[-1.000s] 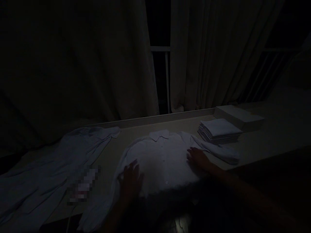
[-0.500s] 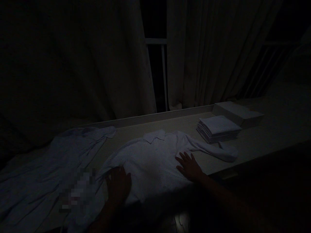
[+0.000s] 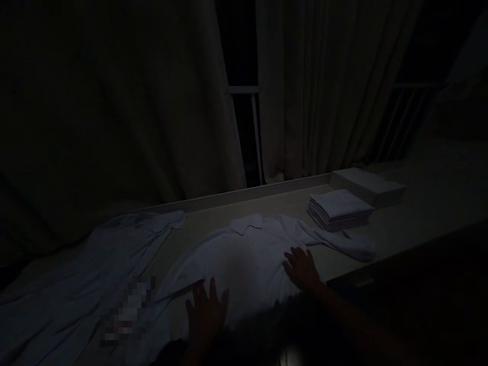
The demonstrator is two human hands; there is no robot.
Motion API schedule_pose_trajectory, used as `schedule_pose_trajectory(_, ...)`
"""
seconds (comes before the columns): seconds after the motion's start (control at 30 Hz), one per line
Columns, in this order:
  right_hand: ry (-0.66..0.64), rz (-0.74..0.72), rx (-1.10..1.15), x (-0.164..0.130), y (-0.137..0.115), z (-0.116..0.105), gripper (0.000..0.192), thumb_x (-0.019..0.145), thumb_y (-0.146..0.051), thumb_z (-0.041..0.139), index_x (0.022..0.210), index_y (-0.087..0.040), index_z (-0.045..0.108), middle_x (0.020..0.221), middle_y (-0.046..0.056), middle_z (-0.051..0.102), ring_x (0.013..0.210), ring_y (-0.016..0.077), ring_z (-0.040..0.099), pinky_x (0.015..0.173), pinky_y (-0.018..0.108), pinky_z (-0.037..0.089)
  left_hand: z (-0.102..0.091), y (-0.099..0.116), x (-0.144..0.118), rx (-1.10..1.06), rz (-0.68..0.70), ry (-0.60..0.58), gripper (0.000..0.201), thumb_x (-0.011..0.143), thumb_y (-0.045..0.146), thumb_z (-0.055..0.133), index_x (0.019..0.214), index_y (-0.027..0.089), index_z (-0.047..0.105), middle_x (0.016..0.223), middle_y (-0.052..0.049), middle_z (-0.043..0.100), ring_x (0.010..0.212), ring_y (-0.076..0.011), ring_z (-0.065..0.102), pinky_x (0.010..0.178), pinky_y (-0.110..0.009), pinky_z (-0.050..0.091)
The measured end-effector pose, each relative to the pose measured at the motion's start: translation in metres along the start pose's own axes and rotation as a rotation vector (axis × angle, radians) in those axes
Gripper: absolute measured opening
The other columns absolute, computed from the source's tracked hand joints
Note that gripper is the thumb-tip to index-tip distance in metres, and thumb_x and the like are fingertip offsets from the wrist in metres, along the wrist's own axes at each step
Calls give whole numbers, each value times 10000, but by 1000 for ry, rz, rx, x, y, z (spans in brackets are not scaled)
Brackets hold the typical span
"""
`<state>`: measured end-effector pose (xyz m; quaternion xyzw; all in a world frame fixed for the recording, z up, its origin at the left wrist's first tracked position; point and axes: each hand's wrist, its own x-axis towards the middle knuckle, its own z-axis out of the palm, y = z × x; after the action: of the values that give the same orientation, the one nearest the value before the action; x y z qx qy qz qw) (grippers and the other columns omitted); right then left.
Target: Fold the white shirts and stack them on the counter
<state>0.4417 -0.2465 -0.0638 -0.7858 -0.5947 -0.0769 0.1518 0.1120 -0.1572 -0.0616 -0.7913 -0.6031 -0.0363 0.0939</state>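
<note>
In dim light a white collared shirt lies spread on the table, its collar pointing away from me and one sleeve stretched to the right. My left hand is on the lower left part of the shirt, fingers spread. On its right side rests my right hand, palm down with the fingers apart. Neither hand grasps anything that I can make out. The shirt's near edge fades into shadow close to my body.
More white garments lie loosely on the left, with a blurred-out patch over them. At the right stands a stack of folded white cloth, and behind it a pale box. Curtains hang beyond the table's raised back edge.
My left hand has shifted right and nearer to me, its fingers more spread. My right hand has moved slightly right and nearer to me. The view has tilted up a little.
</note>
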Motion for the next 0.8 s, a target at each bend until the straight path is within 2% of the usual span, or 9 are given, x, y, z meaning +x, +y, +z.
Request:
schedule_pose_trajectory(0.1, 64, 0, 8, -1, 0, -4, 383, 960, -515, 380, 1143, -319, 654, 1243, 64, 619, 1181, 303, 489, 1088, 566, 177, -3, 2, -3, 10, 19, -17, 695, 899, 486, 338, 1481, 105, 318, 1539, -262, 253, 1427, -403, 227, 1078, -633, 226)
schedule_pose_trajectory(0.2, 91, 8, 6, 0, 0, -5, 340, 979, -434, 374, 1021, -306, 686, 1157, 56, 636, 1136, 286, 496, 1088, 555, 165, -6, 3, -4, -25, 29, -67, 659, 884, 481, 370, 1463, 164, 374, 1529, -227, 307, 1427, -406, 229, 1064, -663, 228)
schedule_pose_trajectory(0.27, 104, 0, 10, 1, 1, -3, 301, 973, -375, 395, 1031, -286, 676, 1167, 66, 619, 1144, 283, 480, 1089, 537, 166, -7, 2, -3, -36, 42, -87, 643, 872, 496, 398, 1439, 195, 421, 1523, -211, 331, 1431, -409, 217, 1062, -670, 225)
schedule_pose_trajectory(0.4, 96, -56, 41, 3, 1, 1, 269, 948, -296, 431, 1128, -246, 625, 1193, 88, 590, 1125, 264, 475, 1052, 456, 244, -6, 4, -5, 22, 64, -77, 615, 865, 502, 423, 1406, 214, 470, 1528, -208, 321, 1436, -419, 188, 1054, -679, 216)
schedule_pose_trajectory(0.53, 88, -48, 42, 4, 1, 3, 237, 924, -269, 456, 1101, -229, 609, 1202, 80, 578, 1137, 252, 462, 1048, 433, 244, -8, 8, -9, 60, 70, -64, 605, 867, 456, 436, 1400, 170, 469, 1526, -235, 306, 1431, -431, 182, 1039, -692, 218)
schedule_pose_trajectory(0.67, 21, -71, 0, 12, 4, 1, 242, 891, -300, 498, 1083, -218, 620, 1170, 93, 602, 1100, 262, 489, 1067, 486, 203, -6, 10, -9, 41, 50, -39, 585, 885, 411, 392, 1415, 168, 441, 1510, -214, 350, 1432, -384, 214, 1064, -648, 227)
schedule_pose_trajectory(0.8, -108, -187, -111, 41, -2, -5, 247, 831, -302, 553, 1008, -180, 674, 1040, 140, 655, 1091, 311, 516, 1087, 578, 95, 5, 7, -4, 17, -35, 53, 621, 902, 439, 313, 1403, 93, 434, 1469, -229, 390, 1381, -354, 318, 1063, -567, 280)
